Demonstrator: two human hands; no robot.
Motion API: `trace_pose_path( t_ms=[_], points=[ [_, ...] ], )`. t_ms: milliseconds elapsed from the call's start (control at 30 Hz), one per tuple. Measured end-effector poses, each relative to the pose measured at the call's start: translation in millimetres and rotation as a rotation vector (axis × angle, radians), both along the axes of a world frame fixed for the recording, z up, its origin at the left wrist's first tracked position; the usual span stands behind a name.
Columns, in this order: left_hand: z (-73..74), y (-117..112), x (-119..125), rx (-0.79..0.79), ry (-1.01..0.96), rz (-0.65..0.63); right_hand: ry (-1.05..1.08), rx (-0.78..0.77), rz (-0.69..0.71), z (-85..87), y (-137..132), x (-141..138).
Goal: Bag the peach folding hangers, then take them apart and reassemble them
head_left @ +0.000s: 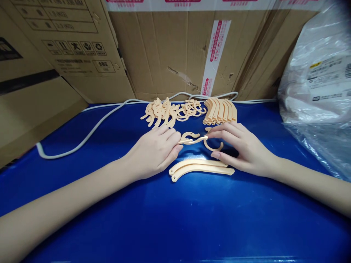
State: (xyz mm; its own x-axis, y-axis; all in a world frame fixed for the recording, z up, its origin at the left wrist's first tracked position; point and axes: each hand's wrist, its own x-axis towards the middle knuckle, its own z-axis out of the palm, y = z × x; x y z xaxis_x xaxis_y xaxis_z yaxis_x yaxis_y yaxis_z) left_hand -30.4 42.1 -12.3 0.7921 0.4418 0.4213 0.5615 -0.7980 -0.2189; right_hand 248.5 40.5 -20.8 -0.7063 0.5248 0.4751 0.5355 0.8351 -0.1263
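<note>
Both my hands rest on a blue table top (175,219). My left hand (153,151) is closed, pinching the left end of a small peach plastic hook piece (192,138). My right hand (241,148) pinches the right end of the same piece with finger and thumb, other fingers curled over a second curved hook (212,148). Just in front of the hands lie two long curved peach arms (200,168) side by side. Behind them sit a loose pile of hook pieces (170,111) and a neat stack of curved arms (221,109).
Cardboard boxes (175,51) wall the back and left of the table. A white cable (90,131) runs along the back edge and curves left. A crinkled clear plastic bag (318,91) with labelled contents fills the right side.
</note>
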Motion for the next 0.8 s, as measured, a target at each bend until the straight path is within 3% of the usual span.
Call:
trace_pose_path(
  t_ms=[167,367,533,800],
  points=[
    [-1.7,0.0,0.3,-0.006,-0.010,0.016,0.018,-0.063,0.006,0.6,-0.8,0.8],
    [-3.8,0.1,-1.0,-0.066,-0.066,0.055,0.013,-0.028,0.104,1.9,-2.0,1.6],
    [-3.7,0.6,-3.3,0.046,-0.100,-0.024,0.039,-0.058,0.168,1.7,-2.0,0.0],
    [0.9,-5.3,-3.9,0.102,-0.247,-0.071,0.005,-0.086,0.191,2.5,-2.7,0.6]
  ],
)
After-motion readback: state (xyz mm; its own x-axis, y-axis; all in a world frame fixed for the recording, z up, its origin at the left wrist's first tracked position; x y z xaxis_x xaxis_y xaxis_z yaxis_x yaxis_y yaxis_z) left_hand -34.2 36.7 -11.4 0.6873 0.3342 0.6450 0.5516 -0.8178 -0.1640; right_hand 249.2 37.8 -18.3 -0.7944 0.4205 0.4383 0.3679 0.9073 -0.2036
